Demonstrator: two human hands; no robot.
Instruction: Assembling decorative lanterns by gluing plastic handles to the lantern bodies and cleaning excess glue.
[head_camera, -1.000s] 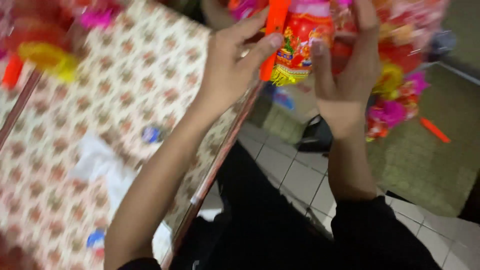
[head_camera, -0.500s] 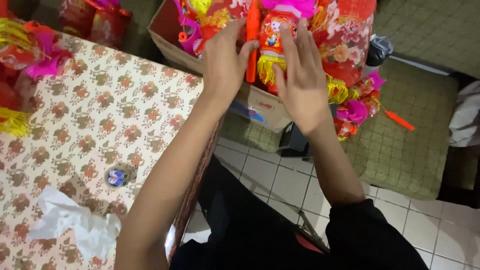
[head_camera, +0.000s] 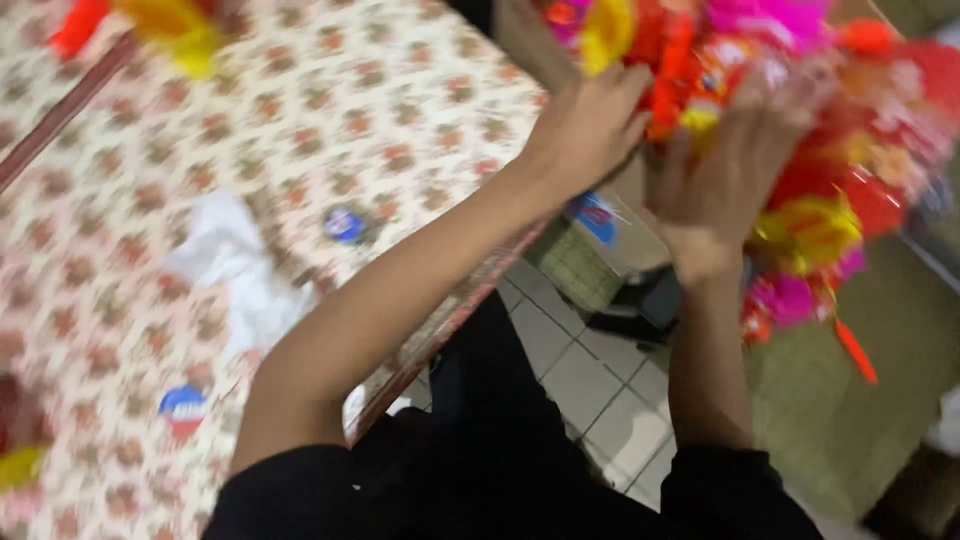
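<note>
Both hands up at a bunch of bright red, yellow and pink paper-and-foil ornaments that sits in a brown cardboard box just past the bench edge, upper right of view. Left hand is at the bunch's left side, fingers curled toward an orange-red stick-shaped piece; blur hides whether they actually pinch it, so cannot tell. Right hand lies spread against the middle of the bunch, fingers loosely splayed and motion-smeared; contact looks likely, a closed grip cannot be confirmed.

Step in hand, as a judgement: sorting or picking one ornament out of the packed cluster. Next move would call for a firm hold on a single piece and separating it from tangled neighbours without tearing the thin trim.

Around: bench covered with floral-patterned cloth, crumpled white tissue lying on it, small blue round cap near the tissue, blue-and-red label scrap nearer the body, white tiled floor below
</note>
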